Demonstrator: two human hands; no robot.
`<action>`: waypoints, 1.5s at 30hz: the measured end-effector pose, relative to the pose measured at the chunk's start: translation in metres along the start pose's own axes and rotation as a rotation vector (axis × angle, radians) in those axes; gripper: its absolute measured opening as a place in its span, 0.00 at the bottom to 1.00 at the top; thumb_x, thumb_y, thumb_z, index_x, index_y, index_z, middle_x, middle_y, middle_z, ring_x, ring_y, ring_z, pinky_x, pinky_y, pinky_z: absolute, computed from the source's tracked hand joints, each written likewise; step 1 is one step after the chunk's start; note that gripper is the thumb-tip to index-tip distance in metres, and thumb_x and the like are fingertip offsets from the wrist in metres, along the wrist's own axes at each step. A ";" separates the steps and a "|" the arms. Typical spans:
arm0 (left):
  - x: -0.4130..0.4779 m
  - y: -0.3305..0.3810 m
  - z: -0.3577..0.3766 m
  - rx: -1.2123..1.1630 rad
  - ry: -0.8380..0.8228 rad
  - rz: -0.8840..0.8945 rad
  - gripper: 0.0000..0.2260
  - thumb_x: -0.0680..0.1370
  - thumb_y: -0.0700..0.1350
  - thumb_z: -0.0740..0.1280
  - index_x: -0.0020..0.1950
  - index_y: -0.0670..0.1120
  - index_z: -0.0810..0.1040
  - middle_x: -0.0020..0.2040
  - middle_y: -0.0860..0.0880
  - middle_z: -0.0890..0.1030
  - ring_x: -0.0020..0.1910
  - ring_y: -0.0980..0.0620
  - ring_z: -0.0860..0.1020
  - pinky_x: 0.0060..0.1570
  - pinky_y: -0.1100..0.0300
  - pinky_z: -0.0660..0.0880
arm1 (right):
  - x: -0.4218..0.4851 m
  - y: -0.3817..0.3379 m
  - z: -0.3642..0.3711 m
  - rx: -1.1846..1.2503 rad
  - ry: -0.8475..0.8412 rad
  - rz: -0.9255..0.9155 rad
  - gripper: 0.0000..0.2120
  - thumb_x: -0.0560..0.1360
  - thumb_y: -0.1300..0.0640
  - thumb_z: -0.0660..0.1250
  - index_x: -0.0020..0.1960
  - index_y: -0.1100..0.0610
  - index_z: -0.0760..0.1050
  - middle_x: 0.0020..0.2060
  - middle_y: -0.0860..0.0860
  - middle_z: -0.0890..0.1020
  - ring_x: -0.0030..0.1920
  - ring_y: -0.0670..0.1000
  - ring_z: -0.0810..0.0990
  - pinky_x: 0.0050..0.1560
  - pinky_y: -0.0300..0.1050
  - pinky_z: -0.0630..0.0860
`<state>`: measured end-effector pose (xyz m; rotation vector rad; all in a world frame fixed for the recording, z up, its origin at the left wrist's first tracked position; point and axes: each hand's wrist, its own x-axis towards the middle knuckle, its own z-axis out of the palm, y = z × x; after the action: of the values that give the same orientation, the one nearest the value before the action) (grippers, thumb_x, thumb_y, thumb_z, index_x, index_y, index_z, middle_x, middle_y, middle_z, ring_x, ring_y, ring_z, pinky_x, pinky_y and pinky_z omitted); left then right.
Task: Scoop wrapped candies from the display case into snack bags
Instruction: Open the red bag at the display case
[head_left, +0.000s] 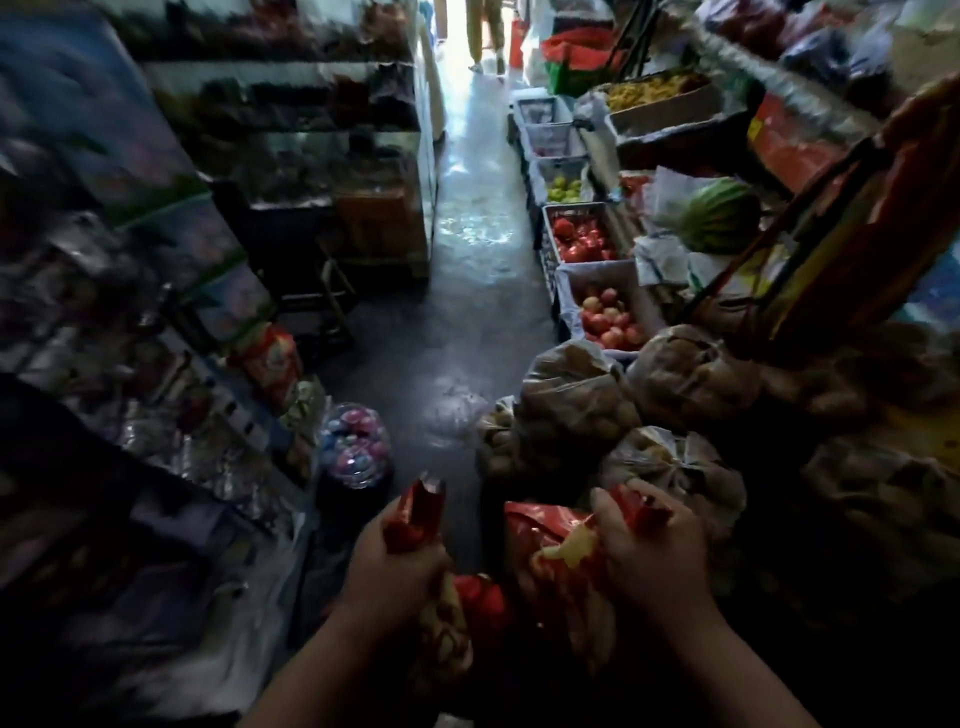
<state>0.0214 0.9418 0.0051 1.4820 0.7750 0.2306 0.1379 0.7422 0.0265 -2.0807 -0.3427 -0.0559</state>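
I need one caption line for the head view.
Left hand and right hand grip red snack bags in a dim aisle beside fruit crates.

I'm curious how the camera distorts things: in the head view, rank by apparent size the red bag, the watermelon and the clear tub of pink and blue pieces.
1. red bag: largest, but nearest the camera.
2. watermelon and clear tub: these look alike, and the watermelon is farther off, so they stay unranked.

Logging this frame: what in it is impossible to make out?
Head view only.
- Inside the red bag: hidden by its folds, the left hand and the right hand.
- Left-side shelf goods: motion blur.
- Doorway person: cut off by the top edge.
- Lower-right sacks: too dark.
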 end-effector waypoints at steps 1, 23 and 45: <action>0.005 0.001 -0.010 -0.030 0.048 -0.005 0.08 0.63 0.31 0.69 0.35 0.42 0.74 0.27 0.45 0.76 0.26 0.48 0.74 0.28 0.57 0.71 | 0.006 -0.005 0.012 -0.020 -0.002 -0.021 0.26 0.74 0.70 0.73 0.27 0.51 0.65 0.22 0.44 0.69 0.26 0.36 0.71 0.34 0.28 0.64; 0.321 0.068 -0.036 -0.339 0.406 -0.071 0.20 0.62 0.49 0.81 0.53 0.50 0.84 0.51 0.43 0.86 0.50 0.40 0.85 0.48 0.42 0.82 | 0.289 0.004 0.179 0.125 -0.075 0.065 0.15 0.78 0.63 0.71 0.34 0.68 0.76 0.26 0.54 0.76 0.31 0.43 0.78 0.34 0.21 0.66; 0.710 0.229 -0.011 -0.339 0.213 0.075 0.06 0.74 0.40 0.76 0.46 0.48 0.81 0.38 0.52 0.84 0.38 0.54 0.84 0.36 0.64 0.79 | 0.667 -0.040 0.362 0.159 -0.016 -0.007 0.19 0.76 0.51 0.70 0.32 0.55 0.65 0.23 0.44 0.70 0.24 0.44 0.66 0.29 0.38 0.65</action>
<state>0.6150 1.3935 -0.0068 1.1774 0.8058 0.5566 0.7303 1.2169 -0.0061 -1.9231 -0.3526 -0.0154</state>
